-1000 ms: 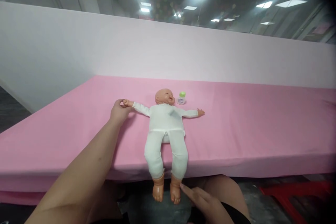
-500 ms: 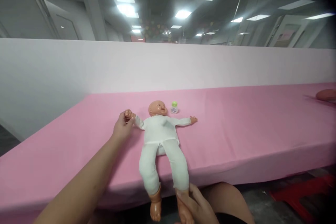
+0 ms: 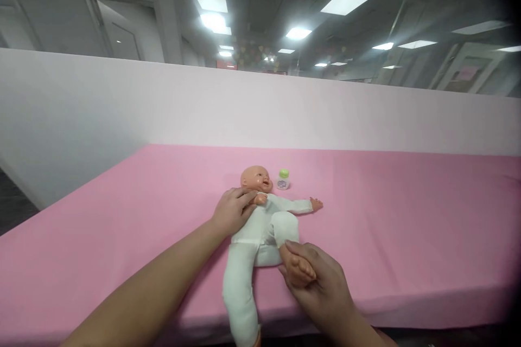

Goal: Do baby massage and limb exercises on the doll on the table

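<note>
A baby doll (image 3: 248, 227) in white clothes lies on its back on the pink-covered table (image 3: 391, 217), its head toward the far side. My left hand (image 3: 235, 210) is closed around the doll's arm, and the doll's small fist shows at its chest. My right hand (image 3: 321, 276) grips the doll's other-side foot, with that leg bent up toward the belly. The other leg stretches straight to the table's near edge, its foot mostly out of frame. Beside the doll's head stands a small clear jar (image 3: 283, 180) with a green lid.
A white partition wall (image 3: 260, 111) runs along the table's far side. Above it is glass with ceiling lights (image 3: 345, 4) and a doorway (image 3: 126, 32) at the left. The doll's free arm (image 3: 299, 206) stretches out to the right.
My left hand has brought the doll's arm from out at the side onto its chest. My right hand has raised the foot, bending the leg. The view has shifted slightly.
</note>
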Demonstrator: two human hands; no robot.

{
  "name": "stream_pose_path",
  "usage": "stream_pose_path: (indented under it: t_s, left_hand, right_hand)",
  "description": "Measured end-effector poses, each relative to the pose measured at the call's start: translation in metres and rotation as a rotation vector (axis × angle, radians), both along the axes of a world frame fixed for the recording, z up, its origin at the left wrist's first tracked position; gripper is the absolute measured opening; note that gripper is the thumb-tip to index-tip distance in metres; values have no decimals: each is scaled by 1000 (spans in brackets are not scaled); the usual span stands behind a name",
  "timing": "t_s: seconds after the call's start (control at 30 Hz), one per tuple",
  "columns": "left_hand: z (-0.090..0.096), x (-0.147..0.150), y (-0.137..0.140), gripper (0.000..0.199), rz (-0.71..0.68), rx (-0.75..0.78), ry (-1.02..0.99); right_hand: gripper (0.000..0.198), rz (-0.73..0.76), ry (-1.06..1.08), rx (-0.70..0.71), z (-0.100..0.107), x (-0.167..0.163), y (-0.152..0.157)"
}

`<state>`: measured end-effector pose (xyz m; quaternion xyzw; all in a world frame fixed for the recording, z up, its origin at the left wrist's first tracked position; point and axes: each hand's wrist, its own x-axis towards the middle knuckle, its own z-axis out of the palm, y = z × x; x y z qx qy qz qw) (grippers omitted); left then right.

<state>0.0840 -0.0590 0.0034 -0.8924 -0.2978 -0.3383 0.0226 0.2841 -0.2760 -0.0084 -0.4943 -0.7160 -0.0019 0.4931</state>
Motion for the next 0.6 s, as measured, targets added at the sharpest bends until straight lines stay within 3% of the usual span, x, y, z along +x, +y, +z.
stream_pose_path:
  t_s: [0.13, 0.27, 0.43, 0.6]
  left_hand:
    - [1, -5, -1, 38, -34, -32, 6]
    - [3, -8, -2, 40, -30, -62, -5]
    - [7, -17, 1, 44, 81, -176, -132]
    - [4, -40, 28, 38, 340, -470, -526]
  right_hand:
    - [32, 53, -16, -214, 7, -8, 39]
    - [36, 43, 52, -285, 6, -17, 56]
    - [28, 7, 59, -267, 0, -15, 43]
    - [27, -17, 104, -93, -8, -8, 13]
